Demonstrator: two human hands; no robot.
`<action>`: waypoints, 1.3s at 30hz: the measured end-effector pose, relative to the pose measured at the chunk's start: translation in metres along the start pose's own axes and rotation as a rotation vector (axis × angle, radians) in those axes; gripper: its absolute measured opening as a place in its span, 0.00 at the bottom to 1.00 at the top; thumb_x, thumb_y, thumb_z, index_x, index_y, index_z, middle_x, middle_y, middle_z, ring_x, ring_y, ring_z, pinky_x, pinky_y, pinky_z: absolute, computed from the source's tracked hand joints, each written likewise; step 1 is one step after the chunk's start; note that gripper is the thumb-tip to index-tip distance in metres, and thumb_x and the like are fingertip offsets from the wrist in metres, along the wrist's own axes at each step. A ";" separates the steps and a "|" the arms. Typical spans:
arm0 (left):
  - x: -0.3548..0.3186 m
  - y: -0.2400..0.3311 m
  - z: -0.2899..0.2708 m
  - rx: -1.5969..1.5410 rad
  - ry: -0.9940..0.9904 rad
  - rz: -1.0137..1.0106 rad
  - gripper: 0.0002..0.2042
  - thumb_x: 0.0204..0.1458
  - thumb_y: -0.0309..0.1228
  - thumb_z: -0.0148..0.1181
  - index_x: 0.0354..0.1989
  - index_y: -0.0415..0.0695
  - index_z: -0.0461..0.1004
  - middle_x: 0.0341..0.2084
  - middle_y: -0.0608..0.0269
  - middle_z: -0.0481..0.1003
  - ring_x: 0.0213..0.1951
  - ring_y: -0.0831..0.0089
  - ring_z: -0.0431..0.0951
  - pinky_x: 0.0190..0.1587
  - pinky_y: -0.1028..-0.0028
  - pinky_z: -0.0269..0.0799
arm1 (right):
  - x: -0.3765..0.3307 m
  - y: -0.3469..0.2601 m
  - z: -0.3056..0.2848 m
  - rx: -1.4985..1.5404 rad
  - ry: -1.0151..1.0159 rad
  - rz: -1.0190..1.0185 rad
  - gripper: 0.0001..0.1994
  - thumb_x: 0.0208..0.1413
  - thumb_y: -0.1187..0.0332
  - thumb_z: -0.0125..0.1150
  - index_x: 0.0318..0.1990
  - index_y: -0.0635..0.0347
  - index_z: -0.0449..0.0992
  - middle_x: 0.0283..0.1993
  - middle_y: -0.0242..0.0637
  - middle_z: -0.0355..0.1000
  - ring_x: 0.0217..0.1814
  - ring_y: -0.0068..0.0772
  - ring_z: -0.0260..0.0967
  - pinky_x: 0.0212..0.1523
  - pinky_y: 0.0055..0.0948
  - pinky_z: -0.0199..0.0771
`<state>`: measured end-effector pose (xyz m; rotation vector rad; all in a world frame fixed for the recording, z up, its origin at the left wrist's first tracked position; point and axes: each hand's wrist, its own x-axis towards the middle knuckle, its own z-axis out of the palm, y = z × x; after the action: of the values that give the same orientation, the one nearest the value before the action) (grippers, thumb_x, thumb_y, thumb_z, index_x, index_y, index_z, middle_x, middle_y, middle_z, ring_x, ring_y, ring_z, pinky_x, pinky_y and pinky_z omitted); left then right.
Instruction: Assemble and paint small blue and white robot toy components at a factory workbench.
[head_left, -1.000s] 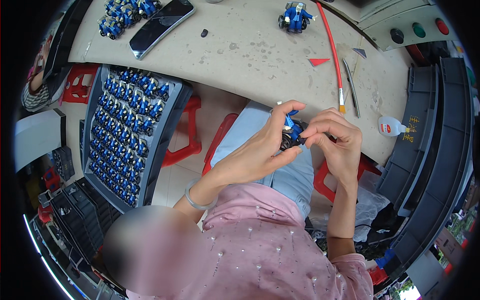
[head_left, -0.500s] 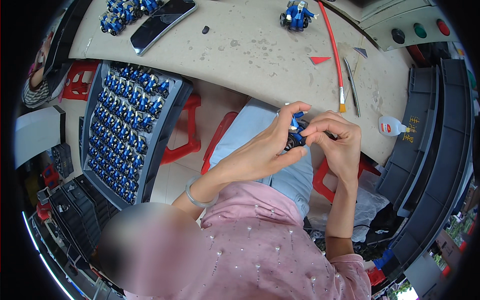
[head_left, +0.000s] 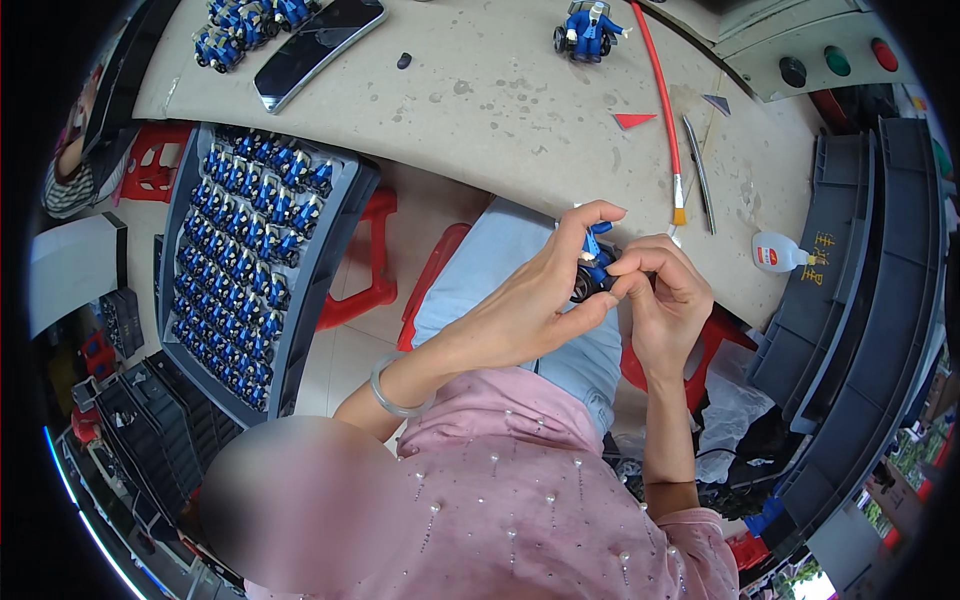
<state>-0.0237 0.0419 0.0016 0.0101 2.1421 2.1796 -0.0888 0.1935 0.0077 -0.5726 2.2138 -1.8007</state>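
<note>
Above my lap, just off the table's front edge, my left hand (head_left: 545, 285) holds a small blue figurine (head_left: 596, 262) with black wheels, thumb and fingers curled round it. My right hand (head_left: 668, 290) is closed in a pinch at the figurine's right side, its thumb and fingertips touching it. Whether a small part sits between those right fingertips is hidden. A matching finished-looking figurine (head_left: 590, 32), a blue-suited figure seated in a black wheelchair, stands upright at the table's far side.
A grey tray (head_left: 330, 240) full of blue figurines is at left. On the table (head_left: 470, 130) lie a phone (head_left: 318, 52), more figurines (head_left: 225, 45), a red-handled brush (head_left: 662, 110), a metal tool (head_left: 700, 172) and a white bottle (head_left: 778, 252). Grey crates (head_left: 830, 280) line the right.
My right hand has turned slightly, its knuckles dropping lower, while its fingertips stay at the figurine. The left hand keeps its hold. The whole view has shifted a little.
</note>
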 end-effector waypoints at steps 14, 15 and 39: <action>0.000 -0.004 -0.003 -0.445 0.037 -0.127 0.33 0.47 0.20 0.53 0.64 0.46 0.49 0.43 0.61 0.65 0.36 0.79 0.67 0.37 0.80 0.66 | 0.038 -0.005 -0.008 -0.374 0.210 -0.294 0.06 0.41 0.80 0.64 0.29 0.62 0.78 0.29 0.35 0.73 0.33 0.30 0.68 0.37 0.25 0.64; 0.001 -0.004 -0.005 -0.573 0.049 -0.150 0.35 0.47 0.21 0.53 0.65 0.48 0.49 0.43 0.60 0.66 0.35 0.79 0.69 0.35 0.81 0.66 | 0.046 0.004 -0.004 -0.376 0.220 -0.296 0.06 0.41 0.80 0.64 0.29 0.62 0.78 0.29 0.35 0.73 0.33 0.30 0.68 0.37 0.25 0.64; 0.003 -0.011 0.006 -0.855 -0.004 -0.121 0.36 0.44 0.18 0.50 0.64 0.50 0.48 0.41 0.62 0.63 0.34 0.79 0.65 0.31 0.81 0.61 | 0.026 0.070 -0.111 -0.205 0.772 -0.031 0.29 0.54 0.71 0.64 0.60 0.72 0.59 0.53 0.50 0.68 0.55 0.36 0.68 0.57 0.30 0.65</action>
<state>-0.0259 0.0484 -0.0097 -0.1628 1.0170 2.7905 -0.1693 0.2921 -0.0341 0.1026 2.9007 -2.0578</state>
